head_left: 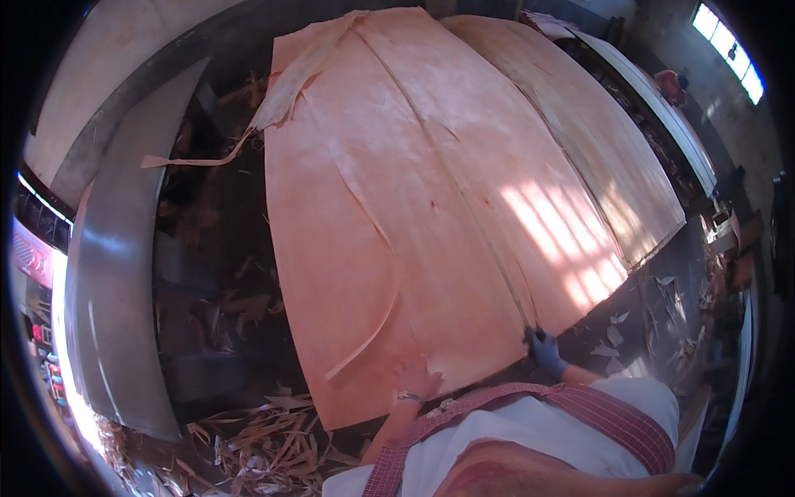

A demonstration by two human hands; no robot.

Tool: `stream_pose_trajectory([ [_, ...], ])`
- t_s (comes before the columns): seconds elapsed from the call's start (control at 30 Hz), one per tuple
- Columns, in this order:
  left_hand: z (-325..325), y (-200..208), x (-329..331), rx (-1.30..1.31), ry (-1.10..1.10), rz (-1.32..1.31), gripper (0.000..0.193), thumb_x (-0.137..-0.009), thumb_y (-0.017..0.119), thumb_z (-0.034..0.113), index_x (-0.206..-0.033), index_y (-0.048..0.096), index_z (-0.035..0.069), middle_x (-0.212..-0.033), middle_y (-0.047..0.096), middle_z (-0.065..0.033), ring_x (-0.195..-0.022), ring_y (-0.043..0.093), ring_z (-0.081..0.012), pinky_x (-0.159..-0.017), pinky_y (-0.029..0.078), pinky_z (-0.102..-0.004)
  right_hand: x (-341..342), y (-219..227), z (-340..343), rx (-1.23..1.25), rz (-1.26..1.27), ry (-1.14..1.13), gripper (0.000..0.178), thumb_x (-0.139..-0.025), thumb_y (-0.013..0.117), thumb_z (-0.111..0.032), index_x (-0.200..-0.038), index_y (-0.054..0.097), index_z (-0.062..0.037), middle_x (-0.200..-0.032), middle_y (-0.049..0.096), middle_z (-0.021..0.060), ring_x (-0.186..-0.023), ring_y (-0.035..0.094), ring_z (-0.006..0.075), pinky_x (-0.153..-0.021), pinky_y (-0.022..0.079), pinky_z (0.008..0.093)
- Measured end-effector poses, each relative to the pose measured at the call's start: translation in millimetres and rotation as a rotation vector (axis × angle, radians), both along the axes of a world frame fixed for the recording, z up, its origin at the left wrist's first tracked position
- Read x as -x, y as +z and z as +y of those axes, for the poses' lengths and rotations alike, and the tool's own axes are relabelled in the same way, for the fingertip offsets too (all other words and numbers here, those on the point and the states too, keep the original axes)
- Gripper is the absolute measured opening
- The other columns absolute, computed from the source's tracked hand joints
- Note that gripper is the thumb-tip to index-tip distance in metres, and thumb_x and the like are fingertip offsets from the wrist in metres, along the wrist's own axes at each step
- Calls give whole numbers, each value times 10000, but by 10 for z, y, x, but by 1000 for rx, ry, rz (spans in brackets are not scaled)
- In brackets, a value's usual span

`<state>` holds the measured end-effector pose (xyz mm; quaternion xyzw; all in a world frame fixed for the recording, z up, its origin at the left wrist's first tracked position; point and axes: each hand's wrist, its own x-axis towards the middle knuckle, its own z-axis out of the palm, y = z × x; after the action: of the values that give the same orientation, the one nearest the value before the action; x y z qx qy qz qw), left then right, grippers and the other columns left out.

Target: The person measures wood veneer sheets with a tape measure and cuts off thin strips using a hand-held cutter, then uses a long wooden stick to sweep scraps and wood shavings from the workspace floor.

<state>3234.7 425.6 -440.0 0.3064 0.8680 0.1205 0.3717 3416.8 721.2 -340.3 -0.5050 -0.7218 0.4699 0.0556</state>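
Resting palm down near the close edge of a broad, pinkish veneer sheet (472, 273), the left hand (420, 381) is bare, with its fingers spread and nothing seen held in them. A band (409, 397) is worn at its wrist, and its forearm is angled up from the lower edge of the view. The right hand (546, 352) is covered by a dark blue-grey glove and is set at the sheet's near edge, beside the end of a long seam (464, 186); its wrist is bent inward. Whether anything is gripped by its darkened fingertips cannot be told.

The sheet is laid out directly before the person and is stretched well away toward the top. Its surface is smooth and thin, marked by small dark knots and barred by patches of sunlight toward the right. A narrow, curved strip (392, 291) is lying on its left half, while a paler, ragged strip (296, 79) is folded over its far left corner. A browner veneer sheet (604, 141) is seen along its right side. To the left, a smooth, grey, curved-looking panel (124, 257) is set apart. Crumpled, ribbon-like scraps (269, 443) are heaped below, left of the person.
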Motion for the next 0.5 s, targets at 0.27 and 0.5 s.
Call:
stream_pose_trajectory([
  [0.27, 30, 78, 59, 122, -24, 19, 798, -798, 597, 588, -1414, 426, 112, -1367, 505, -188, -1312, 373, -435, -1060, 261, -607, -1243, -581, -39, -19, 98, 36, 288, -929, 627, -273, -819, 685, -13, -667, 664, 100, -592, 577, 121, -564, 463, 324],
  [0.5, 234, 406, 92, 165, -106, 121, 689, -810, 590, 592, -1275, 541, 86, -1241, 587, -182, -1224, 486, -394, -972, 371, -591, 59, -45, 354, 440, 124, -45, 429, -927, 599, -454, -785, 651, -52, -520, 490, 17, -427, 463, 115, -412, 350, 272],
])
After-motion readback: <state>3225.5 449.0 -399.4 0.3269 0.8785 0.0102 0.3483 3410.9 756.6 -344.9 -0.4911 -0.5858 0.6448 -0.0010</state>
